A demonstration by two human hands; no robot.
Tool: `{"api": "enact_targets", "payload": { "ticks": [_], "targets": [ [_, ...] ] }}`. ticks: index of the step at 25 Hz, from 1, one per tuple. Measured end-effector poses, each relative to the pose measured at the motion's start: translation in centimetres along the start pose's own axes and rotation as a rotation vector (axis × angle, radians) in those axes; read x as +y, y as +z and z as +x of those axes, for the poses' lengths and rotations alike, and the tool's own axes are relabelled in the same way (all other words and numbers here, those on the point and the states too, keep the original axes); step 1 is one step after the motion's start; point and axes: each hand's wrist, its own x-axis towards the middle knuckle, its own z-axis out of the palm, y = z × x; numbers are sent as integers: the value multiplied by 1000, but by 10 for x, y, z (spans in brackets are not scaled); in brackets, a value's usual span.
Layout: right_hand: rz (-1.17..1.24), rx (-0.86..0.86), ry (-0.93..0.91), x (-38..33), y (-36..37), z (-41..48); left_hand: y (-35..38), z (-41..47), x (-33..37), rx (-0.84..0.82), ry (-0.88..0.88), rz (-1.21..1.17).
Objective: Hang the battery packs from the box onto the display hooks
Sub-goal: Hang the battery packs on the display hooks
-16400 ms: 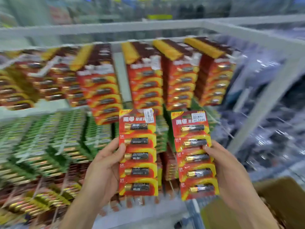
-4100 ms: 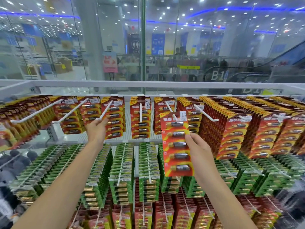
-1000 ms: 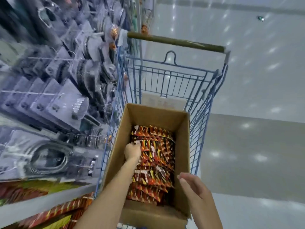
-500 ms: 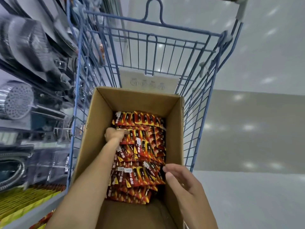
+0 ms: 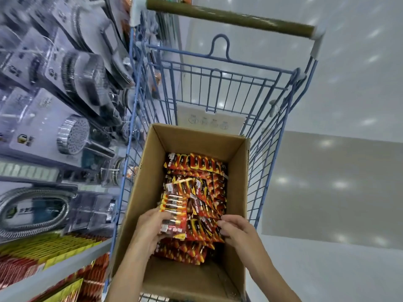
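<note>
An open cardboard box sits in a blue wire shopping cart. It holds a loose pile of red and yellow battery packs. My left hand grips one battery pack by its lower end, lifted a little above the pile at the near left. My right hand reaches into the box from the right, its curled fingertips on the packs at the pile's near right. The display hooks are out of sight.
Shelves on the left carry packaged shower heads and hoses. Below them hang more yellow and red battery packs. The cart's handle is at the far end. White and grey floor spreads to the right.
My left hand has drawn back from the far middle of the pile to its near left with one pack in its grip. My right hand has gone from the box's edge down onto the packs.
</note>
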Motion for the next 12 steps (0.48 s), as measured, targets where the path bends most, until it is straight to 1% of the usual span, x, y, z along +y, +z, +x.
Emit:
{"api": "enact_targets", "payload": {
  "ticks": [3, 5, 7, 10, 12],
  "targets": [
    [-133, -17, -70, -9, 14, 30, -26, -39, -11, -149, 10, -141],
    [-349, -35, -183, -23, 27, 59, -37, -56, -17, -232, 32, -238],
    [-582, -87, -268, -40, 41, 93, -44, -70, -21, -302, 43, -326],
    [-916, -195, -303, -51, 54, 147, -50, -84, -26, -377, 86, -354],
    [-1108, -256, -323, -51, 59, 176, -56, -87, -29, -376, 104, -369]
  ]
}}
